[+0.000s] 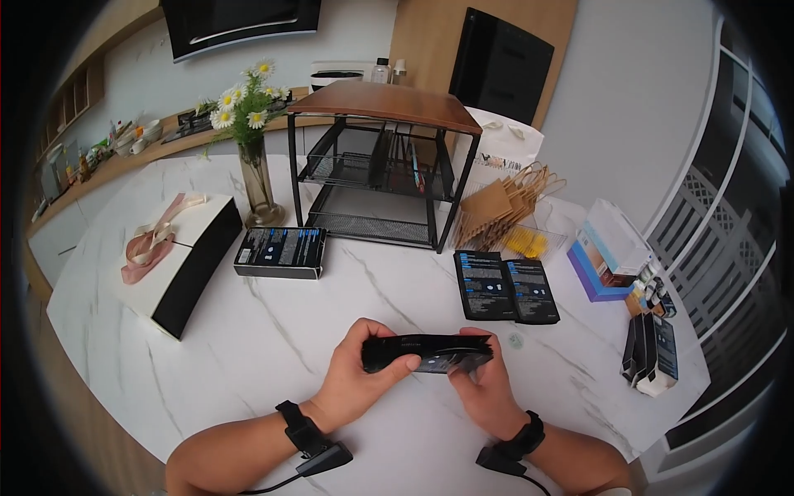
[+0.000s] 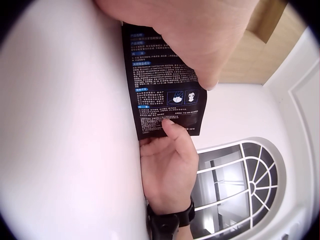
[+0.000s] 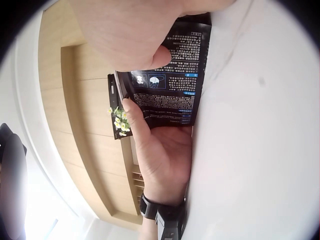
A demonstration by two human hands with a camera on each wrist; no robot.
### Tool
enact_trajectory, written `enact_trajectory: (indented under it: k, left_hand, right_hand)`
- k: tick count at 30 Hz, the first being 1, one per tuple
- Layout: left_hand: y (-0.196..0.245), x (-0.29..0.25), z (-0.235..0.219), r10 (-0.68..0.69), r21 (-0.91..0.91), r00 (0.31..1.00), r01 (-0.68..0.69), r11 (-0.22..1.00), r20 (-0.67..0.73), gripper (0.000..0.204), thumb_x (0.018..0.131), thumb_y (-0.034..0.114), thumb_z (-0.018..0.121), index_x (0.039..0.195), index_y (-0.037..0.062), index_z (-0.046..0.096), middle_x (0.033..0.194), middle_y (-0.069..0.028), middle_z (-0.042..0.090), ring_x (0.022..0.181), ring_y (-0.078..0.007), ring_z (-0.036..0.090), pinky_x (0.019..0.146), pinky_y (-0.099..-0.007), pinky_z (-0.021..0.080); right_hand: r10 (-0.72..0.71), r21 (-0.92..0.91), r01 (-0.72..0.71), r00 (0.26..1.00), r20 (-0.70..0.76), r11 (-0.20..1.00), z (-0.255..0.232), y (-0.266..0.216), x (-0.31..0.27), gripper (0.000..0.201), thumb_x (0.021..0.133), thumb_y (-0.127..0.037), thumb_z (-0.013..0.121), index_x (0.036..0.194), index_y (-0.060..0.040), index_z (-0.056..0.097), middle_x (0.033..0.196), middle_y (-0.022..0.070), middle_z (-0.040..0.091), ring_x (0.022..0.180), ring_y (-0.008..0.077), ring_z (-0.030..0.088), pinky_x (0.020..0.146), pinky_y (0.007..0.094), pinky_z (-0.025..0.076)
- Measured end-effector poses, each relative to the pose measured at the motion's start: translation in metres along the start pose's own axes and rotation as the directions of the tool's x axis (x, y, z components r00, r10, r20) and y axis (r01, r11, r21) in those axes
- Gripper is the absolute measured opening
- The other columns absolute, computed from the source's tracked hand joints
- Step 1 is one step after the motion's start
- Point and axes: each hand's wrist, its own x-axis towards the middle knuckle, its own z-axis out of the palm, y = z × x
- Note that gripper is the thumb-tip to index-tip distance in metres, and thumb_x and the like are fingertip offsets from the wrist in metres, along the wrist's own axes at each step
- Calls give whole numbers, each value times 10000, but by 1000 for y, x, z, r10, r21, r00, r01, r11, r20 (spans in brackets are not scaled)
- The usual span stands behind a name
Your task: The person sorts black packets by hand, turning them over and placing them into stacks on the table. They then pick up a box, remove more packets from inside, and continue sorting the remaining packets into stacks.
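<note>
Both hands hold a small stack of black sheet mask packets (image 1: 430,355) over the near part of the table, its edge toward the head camera. My left hand (image 1: 351,382) grips the left end, thumb along the near face. At the right end my right hand (image 1: 488,395) pinches the stack between thumb and fingers. White and blue print and small mask drawings cover the packet face (image 2: 162,75) in the left wrist view. The right wrist view shows the same kind of printed face (image 3: 175,100), the left hand (image 3: 162,157) below it.
Two flat black packets (image 1: 506,288) lie ahead on the marble-patterned table (image 1: 248,364). A black box (image 1: 281,252), a white gift box (image 1: 178,256) and a flower vase (image 1: 261,186) stand left. Behind is a mesh rack (image 1: 376,223); an opened black box (image 1: 651,354) sits right.
</note>
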Motion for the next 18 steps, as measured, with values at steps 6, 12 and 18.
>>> enact_trajectory:
  k: [6,12,18]
  left_hand:
    - [-1,-1,-1,10,-12,1000,-10,1000,25,512,863,254,869,1172,37,523,1052,-30,649,978,-91,584,899,-263,503]
    - [-1,1,0,25,-31,1000,-25,999,6,539,836,253,892,1154,36,514,1043,-44,629,940,-95,586,848,-254,522]
    - [-7,2,-1,110,74,994,-111,991,9,486,870,240,858,1156,27,527,1024,-43,635,923,-97,581,857,-261,506]
  right_hand:
    - [-13,-53,13,1000,-1,999,0,-3,0,510,898,14,619,1364,1,415,1167,131,624,1094,200,612,987,330,475]
    - [31,-22,-31,999,31,999,-1,-6,1,527,899,55,599,1380,-16,397,1200,107,582,1133,172,570,1017,322,449]
    - [55,8,-55,998,39,998,-2,-5,0,525,904,55,591,1385,-20,394,1193,104,590,1129,169,575,1014,323,452]
